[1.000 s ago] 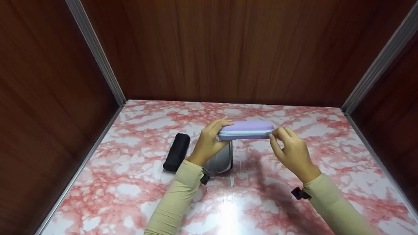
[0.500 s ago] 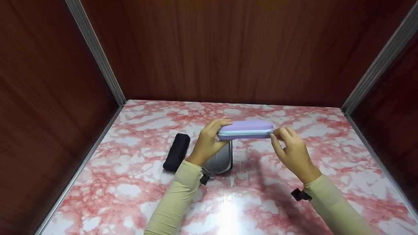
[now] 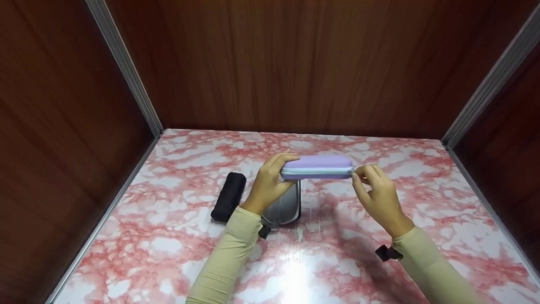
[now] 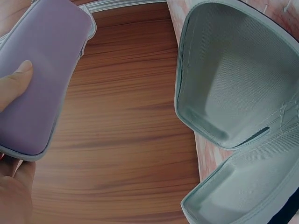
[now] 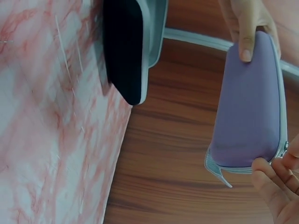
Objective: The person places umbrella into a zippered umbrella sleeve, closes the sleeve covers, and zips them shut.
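A purple zip case (image 3: 320,161) is held up above the table, its pale blue zip facing me. My left hand (image 3: 270,181) grips its left end, the thumb (image 4: 17,84) lying on a broad purple face in the left wrist view. At the other end, my right hand (image 3: 379,200) pinches the zip pull (image 5: 286,146) with thumb and forefinger at the corner. A small light fabric strip (image 5: 219,172) sticks out of the case's end in the right wrist view. The zip pull itself is mostly hidden by the fingertips.
On the red and white marbled table (image 3: 160,245) lies an open black case with a grey lining (image 3: 289,204), partly behind my left wrist. Left of it is a dark rolled pouch-like thing (image 3: 229,197). Brown wood-grain panels (image 3: 295,63) with metal corner strips enclose the table.
My right fingertips have slid slightly right with the zip pull, toward the case's right corner. The left hand keeps its grip and the case has tipped only a little.
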The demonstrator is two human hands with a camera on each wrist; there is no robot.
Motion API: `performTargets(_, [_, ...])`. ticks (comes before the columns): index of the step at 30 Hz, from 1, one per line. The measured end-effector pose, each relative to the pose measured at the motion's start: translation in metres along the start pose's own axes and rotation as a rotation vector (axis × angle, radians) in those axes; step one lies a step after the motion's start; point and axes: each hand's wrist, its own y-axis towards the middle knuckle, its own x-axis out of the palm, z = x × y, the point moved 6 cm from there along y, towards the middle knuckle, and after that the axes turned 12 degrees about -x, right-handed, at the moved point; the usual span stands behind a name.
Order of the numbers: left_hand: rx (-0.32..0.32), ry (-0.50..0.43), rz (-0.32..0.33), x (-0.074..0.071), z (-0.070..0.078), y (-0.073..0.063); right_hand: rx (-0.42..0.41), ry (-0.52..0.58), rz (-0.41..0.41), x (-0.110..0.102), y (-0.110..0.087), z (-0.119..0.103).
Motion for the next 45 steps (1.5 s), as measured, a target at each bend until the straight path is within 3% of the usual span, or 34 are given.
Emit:
performTargets(15, [-0.027,0.002,-0.006,0.001,0.000,0.000,0.032,0.050,0.022,0.000,-0.001,0.001])
performTargets(22, [-0.055,0.045,-0.012,0.002,-0.003,-0.001,0.041,0.042,0.047,0.001,-0.002,0.002])
performTargets(35, [-0.055,0.001,-0.008,-0.001,-0.005,-0.003,0.076,0.091,0.122,-0.002,0.005,-0.003])
performTargets(41, [-0.047,-0.041,0.000,-0.002,-0.006,-0.003,0.062,0.150,0.080,-0.011,0.019,-0.022])
performTargets(45, [-0.043,-0.045,-0.001,-0.002,-0.007,-0.003,0.067,0.192,0.011,-0.009,0.014,-0.010])
